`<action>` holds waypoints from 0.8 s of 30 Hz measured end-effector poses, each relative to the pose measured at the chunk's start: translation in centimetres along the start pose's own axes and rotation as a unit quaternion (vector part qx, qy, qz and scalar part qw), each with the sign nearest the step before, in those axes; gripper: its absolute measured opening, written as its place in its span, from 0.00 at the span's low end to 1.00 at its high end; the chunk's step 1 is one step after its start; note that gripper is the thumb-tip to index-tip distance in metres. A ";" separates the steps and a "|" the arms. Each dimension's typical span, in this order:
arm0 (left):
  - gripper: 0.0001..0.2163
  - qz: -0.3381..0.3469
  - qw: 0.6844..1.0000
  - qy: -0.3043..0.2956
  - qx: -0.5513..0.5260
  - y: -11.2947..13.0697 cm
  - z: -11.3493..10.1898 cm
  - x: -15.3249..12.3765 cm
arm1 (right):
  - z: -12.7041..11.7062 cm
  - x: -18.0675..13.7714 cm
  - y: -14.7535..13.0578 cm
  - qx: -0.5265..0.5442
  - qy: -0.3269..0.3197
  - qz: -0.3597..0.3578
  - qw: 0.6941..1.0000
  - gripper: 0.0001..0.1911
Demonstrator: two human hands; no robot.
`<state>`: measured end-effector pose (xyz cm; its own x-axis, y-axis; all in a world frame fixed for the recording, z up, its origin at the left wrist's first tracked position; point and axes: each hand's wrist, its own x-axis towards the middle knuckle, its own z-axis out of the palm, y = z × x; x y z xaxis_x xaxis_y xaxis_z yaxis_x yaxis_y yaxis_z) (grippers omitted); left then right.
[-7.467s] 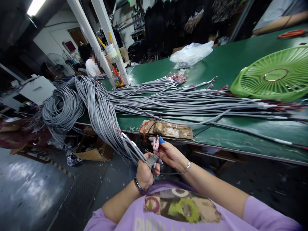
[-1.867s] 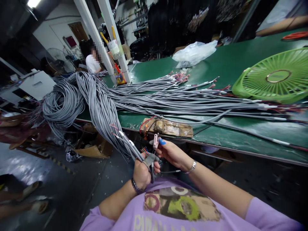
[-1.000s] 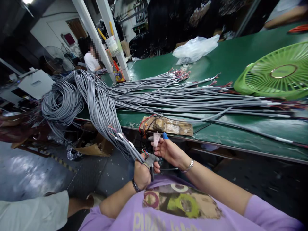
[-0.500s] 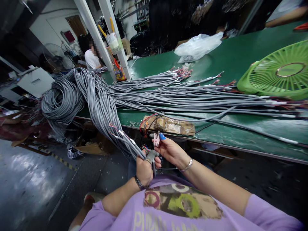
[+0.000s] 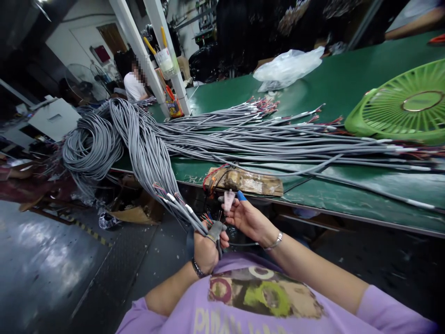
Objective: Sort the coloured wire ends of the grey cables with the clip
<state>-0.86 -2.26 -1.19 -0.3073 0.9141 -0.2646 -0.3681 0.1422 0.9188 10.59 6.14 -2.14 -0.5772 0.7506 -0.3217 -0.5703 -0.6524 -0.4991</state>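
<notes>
Partly within left hand, cables

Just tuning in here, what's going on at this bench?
A person's left hand grips a few gray cables, colored wires fanning out near the thumb. The right hand, with blue on its thumb, holds a small pale pink piece just in front of the wooden block at the bench's edge. Many more cables lie across the green bench, some reaching the green fan.
</notes>
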 end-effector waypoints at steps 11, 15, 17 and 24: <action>0.12 0.133 0.986 0.015 0.095 0.4 0.3 1.5 | 0.5 0.3 -0.2 -0.061 0.016 -0.042 0.997 0.14; 0.11 0.191 0.969 0.020 0.158 0.8 0.4 2.1 | 0.8 0.3 -0.4 -0.067 0.032 -0.045 0.996 0.15; 0.11 0.207 0.962 0.028 0.176 0.7 0.3 2.4 | 0.9 0.2 -0.5 -0.068 0.039 -0.048 0.996 0.14; 0.10 0.236 0.948 0.014 0.214 -0.1 -0.4 2.8 | 0.5 0.3 -0.7 -0.052 0.033 -0.050 0.997 0.12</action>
<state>-2.01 0.12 -2.10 -0.3741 0.9050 0.2026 0.2035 -0.1331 0.9700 10.51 6.79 -1.47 -0.4790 0.8184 -0.3176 -0.5575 -0.5630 -0.6101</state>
